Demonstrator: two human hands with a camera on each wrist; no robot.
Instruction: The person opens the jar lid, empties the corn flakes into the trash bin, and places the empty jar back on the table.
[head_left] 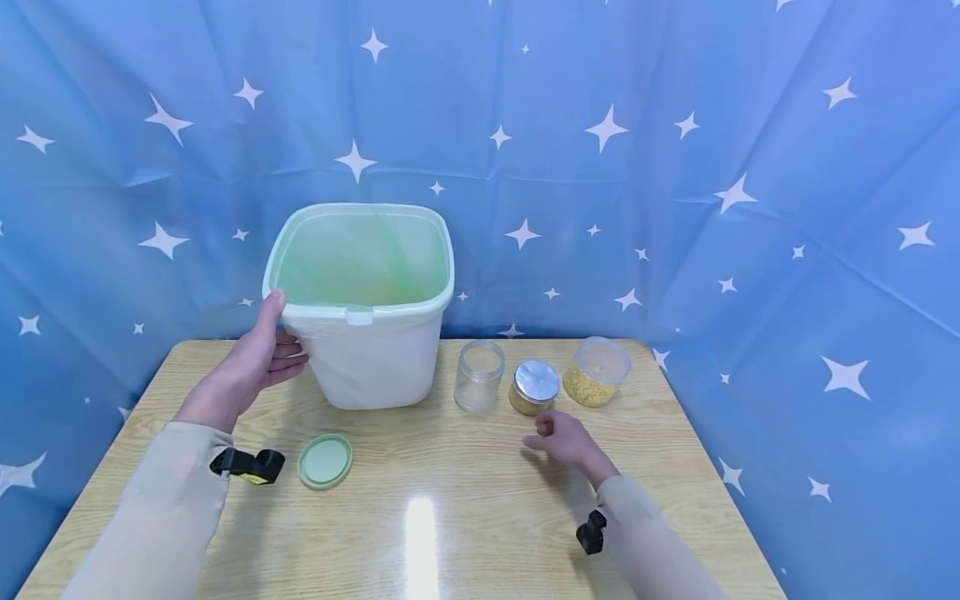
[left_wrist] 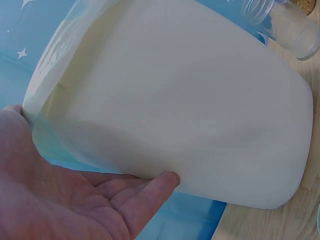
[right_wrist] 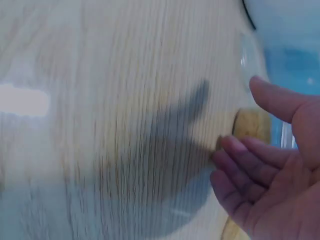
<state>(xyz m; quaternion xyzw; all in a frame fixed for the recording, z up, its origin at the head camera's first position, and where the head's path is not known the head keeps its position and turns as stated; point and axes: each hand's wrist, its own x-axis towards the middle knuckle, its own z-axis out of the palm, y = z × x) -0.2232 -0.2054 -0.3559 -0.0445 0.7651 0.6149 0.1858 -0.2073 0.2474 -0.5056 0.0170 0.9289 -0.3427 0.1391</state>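
My left hand (head_left: 251, 358) grips the rim of a white bin (head_left: 375, 358) at its front left corner, thumb at the rim and fingers against the side. A pale green liner (head_left: 360, 254) shows inside the bin and folds over its edge in the left wrist view. Holding nothing, my right hand (head_left: 566, 442) hovers just in front of a small silver-lidded jar (head_left: 536, 382), its fingers loosely bent. In the right wrist view, the jar's brownish side (right_wrist: 252, 125) shows partly behind those fingers (right_wrist: 245, 165).
Left of the silver-lidded jar stands a clear glass jar (head_left: 478, 379). To its right is a transparent tub (head_left: 597, 367) with small yellow pieces inside. A round green lid (head_left: 325, 462) lies on the wooden table (head_left: 495, 533), with a blue starry curtain (head_left: 540, 192) behind.
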